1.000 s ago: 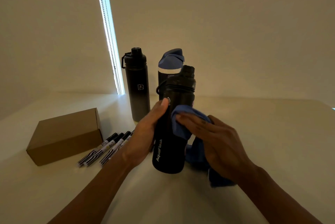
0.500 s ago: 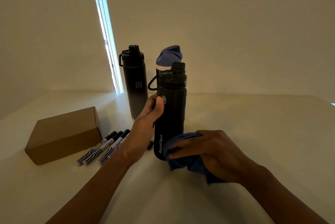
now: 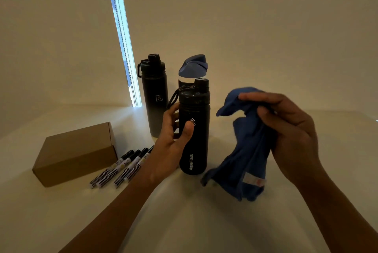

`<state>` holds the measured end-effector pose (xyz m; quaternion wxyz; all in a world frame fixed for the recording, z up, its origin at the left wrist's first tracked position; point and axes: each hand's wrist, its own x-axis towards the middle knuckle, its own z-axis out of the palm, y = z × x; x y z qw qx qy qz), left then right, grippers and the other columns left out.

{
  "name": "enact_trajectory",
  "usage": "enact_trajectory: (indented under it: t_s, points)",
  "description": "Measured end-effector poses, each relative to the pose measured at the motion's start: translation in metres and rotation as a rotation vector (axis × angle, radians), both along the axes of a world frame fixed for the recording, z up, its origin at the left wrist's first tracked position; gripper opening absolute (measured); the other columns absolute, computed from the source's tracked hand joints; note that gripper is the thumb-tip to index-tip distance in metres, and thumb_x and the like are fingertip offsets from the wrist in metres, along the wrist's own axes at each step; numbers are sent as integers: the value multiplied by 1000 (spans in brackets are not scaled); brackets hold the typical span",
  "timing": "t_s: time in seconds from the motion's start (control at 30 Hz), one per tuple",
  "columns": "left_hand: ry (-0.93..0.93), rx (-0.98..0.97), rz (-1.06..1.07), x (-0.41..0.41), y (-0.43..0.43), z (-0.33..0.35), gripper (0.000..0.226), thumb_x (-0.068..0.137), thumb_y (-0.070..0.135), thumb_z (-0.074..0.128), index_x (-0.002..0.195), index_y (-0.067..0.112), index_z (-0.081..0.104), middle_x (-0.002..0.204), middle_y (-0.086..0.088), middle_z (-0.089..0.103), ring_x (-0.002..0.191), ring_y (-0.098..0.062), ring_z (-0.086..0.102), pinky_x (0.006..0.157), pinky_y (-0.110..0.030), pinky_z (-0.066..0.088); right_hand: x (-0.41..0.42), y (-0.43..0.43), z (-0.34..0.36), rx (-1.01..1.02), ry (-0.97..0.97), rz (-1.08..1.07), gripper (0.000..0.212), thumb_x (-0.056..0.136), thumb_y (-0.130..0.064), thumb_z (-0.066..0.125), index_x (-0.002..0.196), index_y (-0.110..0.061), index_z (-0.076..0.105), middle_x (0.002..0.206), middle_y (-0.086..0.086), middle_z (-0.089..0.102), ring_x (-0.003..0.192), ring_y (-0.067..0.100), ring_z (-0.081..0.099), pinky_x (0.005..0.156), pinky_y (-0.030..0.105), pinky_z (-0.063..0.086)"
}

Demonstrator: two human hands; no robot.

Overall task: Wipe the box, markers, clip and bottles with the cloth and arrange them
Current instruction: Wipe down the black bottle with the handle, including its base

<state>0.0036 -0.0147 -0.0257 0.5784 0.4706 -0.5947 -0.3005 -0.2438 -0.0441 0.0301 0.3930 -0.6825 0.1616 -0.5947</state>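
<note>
Wrapped round the upper body of the black AquaFlask bottle (image 3: 196,146), the left hand (image 3: 171,142) holds it upright, thumb on the front beside the logo, base down at the table (image 3: 204,222). The right hand (image 3: 290,130) pinches the blue cloth (image 3: 249,150) between thumb and curled fingers. The cloth hangs just right of the bottle, apart from it, its lower edge at the tabletop.

Directly behind the held bottle stands a blue-lidded bottle (image 3: 193,66), mostly hidden. A second black bottle (image 3: 156,97) stands to the rear left, near the bright window strip (image 3: 122,38). The cardboard box (image 3: 75,150) sits well left. 4 markers (image 3: 124,166) lie side by side against its right edge, just beside the left forearm. Right of the cloth, pale tabletop runs to the wall.
</note>
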Motion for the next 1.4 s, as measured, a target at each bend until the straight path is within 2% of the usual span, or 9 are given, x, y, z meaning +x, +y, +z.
enact_trajectory:
  t_s: [0.27, 0.37, 0.43, 0.47, 0.57, 0.73, 0.93, 1.2, 1.4]
  points:
    - [-14, 12, 110, 1, -3, -8, 60, 98, 52, 63, 150, 41, 35, 146, 17, 55, 135, -5, 55, 104, -30, 50, 13, 10, 20, -76, 26, -34, 31, 100, 3, 55, 130, -5, 62, 134, 4, 66, 125, 29, 61, 108, 52, 47]
    - [196, 46, 217, -1, 0, -10, 55, 96, 63, 58, 136, 26, 49, 125, 11, 67, 117, -7, 65, 94, -37, 55, 15, 12, 14, -102, 90, -102, 34, 98, 3, 60, 130, -9, 63, 133, -1, 68, 126, 23, 62, 107, 49, 49]
    - [218, -30, 384, 2, 1, -11, 78, 87, 81, 50, 121, 11, 57, 112, -11, 67, 103, -29, 64, 92, -51, 53, 13, 11, 15, -123, 93, -126, 34, 98, 2, 62, 131, -7, 62, 134, -1, 68, 129, 21, 61, 108, 46, 49]
    - [166, -124, 417, 0, 3, -10, 62, 96, 69, 49, 106, 9, 60, 97, -15, 64, 87, -35, 60, 81, -52, 52, 12, 10, 15, -134, 89, -137, 34, 98, 1, 61, 132, -5, 62, 134, 0, 67, 130, 20, 60, 109, 46, 49]
    - [-27, -241, 314, -19, 13, -9, 32, 105, 27, 50, 78, 15, 62, 71, 2, 61, 66, -25, 58, 62, -41, 51, 10, 6, 17, -184, 78, -166, 35, 100, 3, 59, 134, -4, 60, 137, 4, 65, 133, 21, 58, 111, 45, 47]
    - [-367, 21, 117, -50, 24, -18, 77, 68, 90, 68, 126, 38, 65, 111, 25, 72, 104, 6, 68, 86, -16, 57, 11, 7, 16, -214, 107, -167, 36, 100, 9, 55, 133, -5, 60, 138, 1, 65, 135, 19, 56, 111, 42, 47]
    - [-214, 34, 59, -51, 16, -25, 29, 94, 53, 61, 114, 32, 65, 106, 17, 72, 104, -3, 69, 89, -28, 61, 9, 6, 18, -298, 237, -235, 32, 102, 3, 56, 130, -9, 63, 136, -5, 65, 130, 18, 60, 105, 35, 52]
    - [-192, -23, 131, -50, 9, -25, 42, 103, 55, 38, 122, 20, 54, 88, 8, 64, 77, -3, 65, 64, -16, 49, -28, -11, 15, -312, 700, -258, 33, 90, -21, 77, 121, -28, 70, 116, -17, 70, 110, 7, 68, 91, 27, 57]
    - [-376, -64, 74, -51, 13, -20, 53, 85, 76, 48, 72, 25, 54, 56, 12, 53, 56, -5, 57, 54, -11, 41, -34, -14, 15, -393, 672, -301, 13, 87, -16, 79, 97, -25, 77, 97, -13, 73, 85, 11, 70, 76, 32, 57]
